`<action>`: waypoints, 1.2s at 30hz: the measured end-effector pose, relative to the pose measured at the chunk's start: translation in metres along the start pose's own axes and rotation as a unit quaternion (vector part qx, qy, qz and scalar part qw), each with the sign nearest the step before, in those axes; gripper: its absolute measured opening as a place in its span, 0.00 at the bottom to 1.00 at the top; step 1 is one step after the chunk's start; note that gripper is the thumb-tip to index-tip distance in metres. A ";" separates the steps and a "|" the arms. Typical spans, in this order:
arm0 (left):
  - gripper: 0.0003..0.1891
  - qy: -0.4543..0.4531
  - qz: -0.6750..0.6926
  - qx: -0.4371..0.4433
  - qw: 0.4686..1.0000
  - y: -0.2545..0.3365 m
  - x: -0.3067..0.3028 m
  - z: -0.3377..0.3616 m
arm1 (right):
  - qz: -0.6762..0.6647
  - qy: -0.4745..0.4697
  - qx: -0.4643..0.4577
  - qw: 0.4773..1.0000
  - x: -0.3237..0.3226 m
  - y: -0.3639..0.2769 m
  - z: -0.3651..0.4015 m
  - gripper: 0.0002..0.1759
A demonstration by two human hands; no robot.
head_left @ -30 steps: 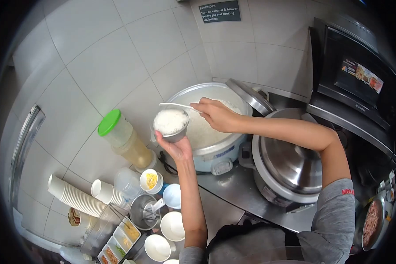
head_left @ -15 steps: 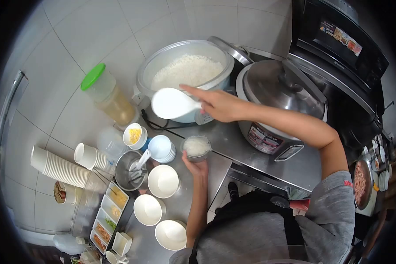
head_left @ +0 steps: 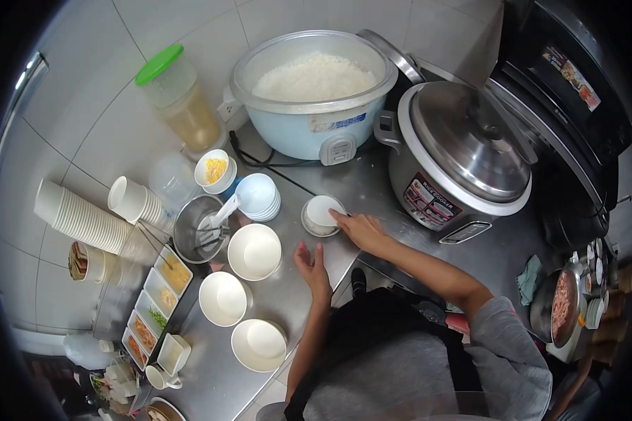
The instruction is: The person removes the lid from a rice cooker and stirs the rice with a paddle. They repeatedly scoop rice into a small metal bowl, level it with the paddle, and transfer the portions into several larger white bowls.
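My right hand (head_left: 362, 231) grips a white rice paddle (head_left: 323, 209), its broad head covering much of a small clear bowl (head_left: 309, 227). Some white rice shows at the bowl's edge, and the bowl stands on the steel counter. My left hand (head_left: 316, 275) is just in front of the bowl, fingers apart and holding nothing. Beyond both hands, cooked rice (head_left: 314, 77) is heaped in an uncovered light-blue rice cooker (head_left: 281, 130). Left of my left hand is an empty white paper bowl (head_left: 255, 250).
A lidded rice cooker (head_left: 463, 147) stands at right. Two more paper bowls (head_left: 225, 298) line the counter's front. At left are a steel pot (head_left: 189, 242) with utensils, stacked cups (head_left: 84, 217), a green-lidded jar (head_left: 186, 116) and a topping tray (head_left: 158, 302).
The rice paddle came down from beside the uncovered cooker to the small bowl. My left hand let go of the bowl, which now rests on the counter. The view has shifted.
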State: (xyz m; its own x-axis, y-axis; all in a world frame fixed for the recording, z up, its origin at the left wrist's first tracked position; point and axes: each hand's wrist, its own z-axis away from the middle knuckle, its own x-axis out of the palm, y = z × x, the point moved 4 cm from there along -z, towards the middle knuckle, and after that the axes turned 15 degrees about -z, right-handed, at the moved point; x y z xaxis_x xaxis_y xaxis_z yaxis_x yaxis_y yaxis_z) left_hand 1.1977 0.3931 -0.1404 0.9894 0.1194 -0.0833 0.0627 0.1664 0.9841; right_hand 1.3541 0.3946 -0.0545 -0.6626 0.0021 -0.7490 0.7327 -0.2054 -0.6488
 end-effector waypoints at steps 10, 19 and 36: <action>0.05 -0.013 -0.043 0.054 0.998 0.003 -0.012 -0.005 | 0.039 -0.037 -0.016 0.998 0.030 0.004 -0.018 0.23; 0.12 0.099 -0.250 0.248 0.931 -0.002 0.001 -0.052 | -0.008 0.001 0.000 1.000 0.001 -0.003 -0.011 0.23; 0.13 -0.075 -0.029 -0.025 0.996 -0.026 0.007 -0.069 | -0.130 0.016 -0.092 0.987 0.040 0.037 -0.029 0.20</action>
State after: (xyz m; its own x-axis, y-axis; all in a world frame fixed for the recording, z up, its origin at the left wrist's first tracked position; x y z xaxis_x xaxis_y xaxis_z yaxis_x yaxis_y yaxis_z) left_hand 1.1935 0.4574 -0.1773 0.9930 -0.0379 -0.1120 0.1176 0.2176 0.9689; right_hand 1.3595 0.4156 -0.1123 -0.8285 0.0627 -0.5565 0.5569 -0.0121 -0.8305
